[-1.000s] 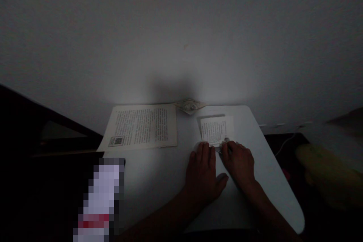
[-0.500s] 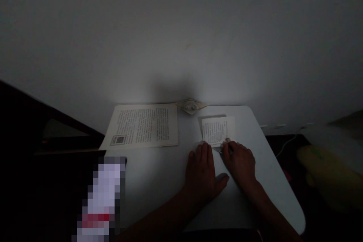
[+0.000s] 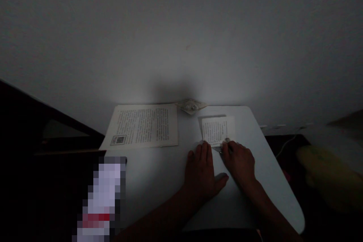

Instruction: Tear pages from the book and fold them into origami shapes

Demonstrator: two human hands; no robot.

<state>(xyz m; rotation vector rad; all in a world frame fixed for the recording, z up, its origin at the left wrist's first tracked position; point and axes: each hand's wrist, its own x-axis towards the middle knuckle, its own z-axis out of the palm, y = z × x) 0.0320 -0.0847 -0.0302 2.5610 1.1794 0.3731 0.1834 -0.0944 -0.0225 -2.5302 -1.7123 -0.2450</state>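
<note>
A small folded sheet of printed paper (image 3: 217,130) lies on the white table (image 3: 159,189), with a thin pointed piece showing below its near edge. My left hand (image 3: 200,166) rests flat, its fingertips on the paper's near left corner and its thumb stretched out to the right. At the near right corner, my right hand (image 3: 239,160) has its fingers bent and pressed together on the paper's edge. Its fingertips are partly hidden in the dim light. Behind the paper, against the wall, stands a folded paper boat shape (image 3: 191,106).
Flat printed pages (image 3: 141,126) with a square code lie at the table's back left. A blurred-out pale object (image 3: 103,193) is at the left front edge. The wall (image 3: 181,45) rises directly behind. Off the right side are a white cable (image 3: 286,145) and a yellowish object (image 3: 326,177).
Both hands stay at the paper's near edge, almost still. My left hand has shifted very slightly left; the paper has barely moved.
</note>
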